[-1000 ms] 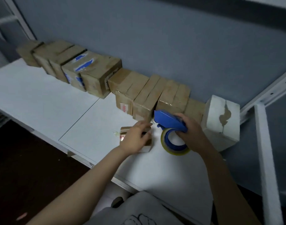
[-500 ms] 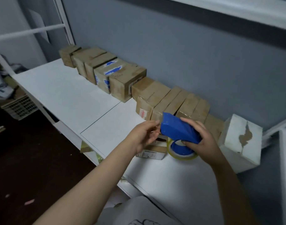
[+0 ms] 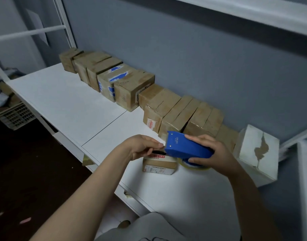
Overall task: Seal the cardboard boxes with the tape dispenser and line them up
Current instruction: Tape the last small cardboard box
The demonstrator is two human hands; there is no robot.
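My left hand (image 3: 142, 146): It is over the small box (image 3: 159, 165). The fingers are bent, and the tips are right at the toothed end of the tape dispenser (image 3: 187, 146). I cannot tell if they pinch any tape.
My right hand (image 3: 213, 153): It grips the back part of the tape dispenser. My fingers go over the top and my thumb is on the near side.
Tape dispenser: It is blue. It is up off the bench (image 3: 71, 101), and its front end is over the small box. The toothed end points to my left hand.
Tape roll (image 3: 192, 166): It hangs under the dispenser, just beside the small box, low near the bench.
Small box: It is brown and sits on the bench near the front edge, under my hands. It has a label with small print on the side that faces me.
Row of boxes (image 3: 131, 87): Many brown boxes stand side by side on the bench, along the wall (image 3: 201, 66). One has blue marks on it (image 3: 114, 79). One has a red label (image 3: 151, 122).
White box (image 3: 257, 152): It stands at the right end of the row. Its skin is torn, and brown shows through.
Bench: It is white, with a thin dark line across it.
Basket (image 3: 15, 115): It is on the far left, lower than the bench.
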